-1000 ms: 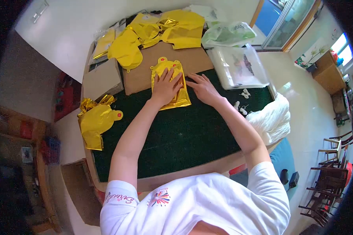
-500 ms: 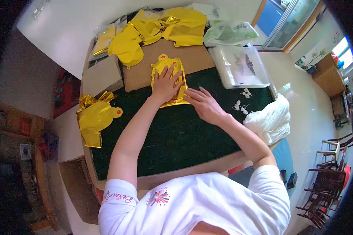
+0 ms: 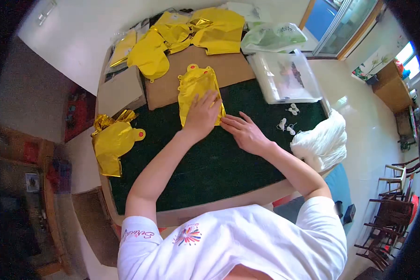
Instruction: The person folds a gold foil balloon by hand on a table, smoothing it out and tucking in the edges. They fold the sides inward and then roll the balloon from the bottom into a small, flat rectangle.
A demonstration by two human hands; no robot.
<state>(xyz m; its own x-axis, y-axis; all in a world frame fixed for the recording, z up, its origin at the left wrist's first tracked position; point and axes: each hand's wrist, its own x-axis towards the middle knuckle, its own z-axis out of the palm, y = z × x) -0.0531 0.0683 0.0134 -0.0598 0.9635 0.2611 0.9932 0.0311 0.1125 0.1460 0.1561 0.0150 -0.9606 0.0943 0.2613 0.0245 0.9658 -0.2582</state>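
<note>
A gold foil balloon (image 3: 194, 89) lies folded flat, its upper end on brown cardboard and its lower end on the dark green table cover. Red round spots mark its upper end. My left hand (image 3: 203, 116) rests on its lower right part, fingers stretched out and flat against the foil. At the lower right corner of the balloon, the fingertips of my right hand (image 3: 247, 134) touch the edge with the fingers extended. Part of the foil is hidden under my left hand.
More gold foil balloons (image 3: 149, 58) are heaped at the back, and another (image 3: 112, 144) lies at left. Clear plastic bags (image 3: 284, 81), small white string bundles (image 3: 287, 126) and a white skein of string (image 3: 322, 142) are on the right. A cardboard box (image 3: 121, 91) stands back left.
My left hand has slid down and to the right over the foil, uncovering the balloon's upper part. The folded piece near the lower right corner now lies flatter. My right hand has shifted slightly downward.
</note>
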